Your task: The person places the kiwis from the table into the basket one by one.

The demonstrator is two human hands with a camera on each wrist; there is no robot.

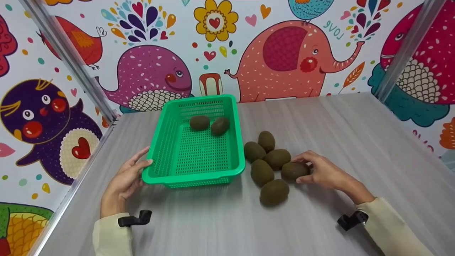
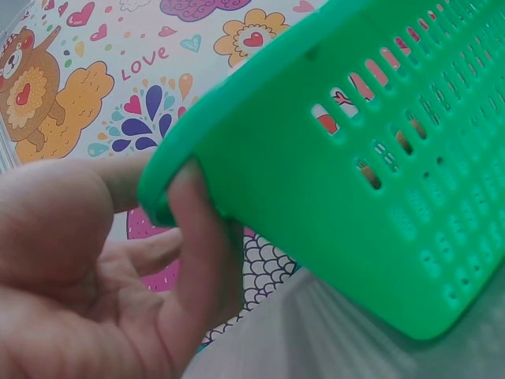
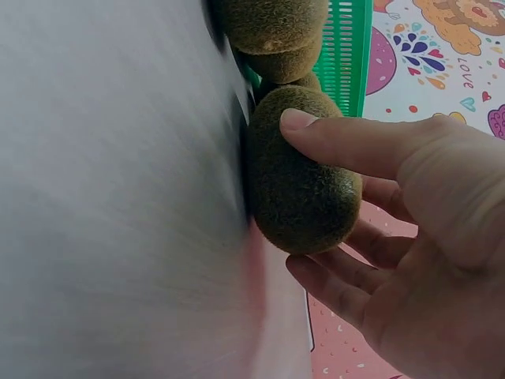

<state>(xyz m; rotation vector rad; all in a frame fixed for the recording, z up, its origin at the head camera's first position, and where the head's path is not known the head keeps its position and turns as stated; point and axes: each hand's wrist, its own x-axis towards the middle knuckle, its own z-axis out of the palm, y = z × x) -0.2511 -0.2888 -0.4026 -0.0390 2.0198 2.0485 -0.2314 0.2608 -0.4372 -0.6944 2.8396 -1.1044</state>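
My left hand (image 1: 125, 177) pinches the near left rim of a green plastic basket (image 1: 199, 179); in the left wrist view, thumb and fingers close around the basket's lip (image 2: 177, 170). Two kiwis, one (image 1: 199, 122) beside the other (image 1: 220, 126), lie at the far end inside it. On the table right of the basket, my right hand (image 1: 325, 172) holds a kiwi (image 1: 294, 171) between thumb and fingers. The right wrist view shows that kiwi (image 3: 304, 178) with the thumb on its upper side. Several loose kiwis lie clustered to its left, including a nearer one (image 1: 274, 192).
The grey table (image 1: 355, 131) carries the basket and the fruit. Behind it stands a wall (image 1: 245, 53) printed with cartoon animals, with metal posts (image 1: 405, 53) at the corners. Each sleeve bears a black wrist mount (image 1: 135, 218).
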